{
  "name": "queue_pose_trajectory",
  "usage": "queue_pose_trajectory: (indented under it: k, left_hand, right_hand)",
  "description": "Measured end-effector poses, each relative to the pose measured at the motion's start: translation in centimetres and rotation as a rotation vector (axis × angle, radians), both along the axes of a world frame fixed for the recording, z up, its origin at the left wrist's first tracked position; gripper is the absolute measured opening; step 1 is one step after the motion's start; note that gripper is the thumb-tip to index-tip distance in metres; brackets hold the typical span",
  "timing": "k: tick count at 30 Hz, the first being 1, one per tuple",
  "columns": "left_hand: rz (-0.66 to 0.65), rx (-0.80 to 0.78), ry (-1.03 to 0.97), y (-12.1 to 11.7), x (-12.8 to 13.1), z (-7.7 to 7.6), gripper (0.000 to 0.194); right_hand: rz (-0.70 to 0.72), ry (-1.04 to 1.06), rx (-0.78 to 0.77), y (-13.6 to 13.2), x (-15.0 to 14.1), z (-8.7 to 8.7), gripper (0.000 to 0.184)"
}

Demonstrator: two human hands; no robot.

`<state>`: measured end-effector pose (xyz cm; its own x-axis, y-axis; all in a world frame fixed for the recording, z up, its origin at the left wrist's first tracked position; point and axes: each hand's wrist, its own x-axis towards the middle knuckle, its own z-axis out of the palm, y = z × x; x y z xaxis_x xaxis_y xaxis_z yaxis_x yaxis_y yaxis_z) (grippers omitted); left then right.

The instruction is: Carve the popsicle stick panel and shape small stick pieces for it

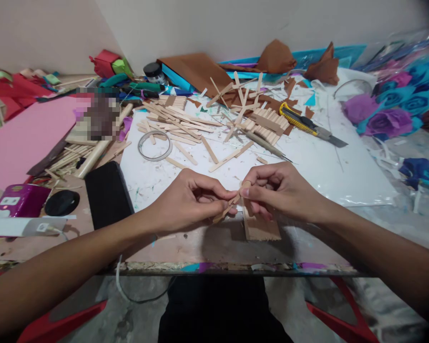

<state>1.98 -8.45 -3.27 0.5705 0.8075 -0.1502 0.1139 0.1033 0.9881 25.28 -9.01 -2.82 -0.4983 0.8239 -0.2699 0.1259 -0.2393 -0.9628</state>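
Observation:
Between my two hands is a popsicle stick, held aslant above the table's front part. My left hand pinches its lower part with thumb and fingertips. The thumb and forefinger of my right hand grip it near its rounded upper end. Whether it is one stick or two pieces I cannot tell, as fingers cover the middle. Under my right hand lies a small wooden board. Beyond the hands, loose popsicle sticks are scattered on a white sheet, with a roll of tape among them.
A yellow box cutter with its blade out and a pointed tool lie beyond my right hand. A black phone sits by my left forearm, near a purple power strip. Paper flowers are at the right.

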Motion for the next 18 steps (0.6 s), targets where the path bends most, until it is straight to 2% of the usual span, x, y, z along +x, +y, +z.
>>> queue_pose_trajectory:
  k: [10, 18]
  left_hand:
    - [-0.030, 0.157, 0.115, -0.30, -0.10, 0.23, 0.018]
    - [-0.047, 0.147, 0.088, -0.36, -0.23, 0.25, 0.015]
  right_hand:
    - [0.006, -0.027, 0.016, -0.11, -0.01, -0.11, 0.017]
    - [0.011, -0.048, 0.026, -0.07, 0.07, -0.12, 0.019]
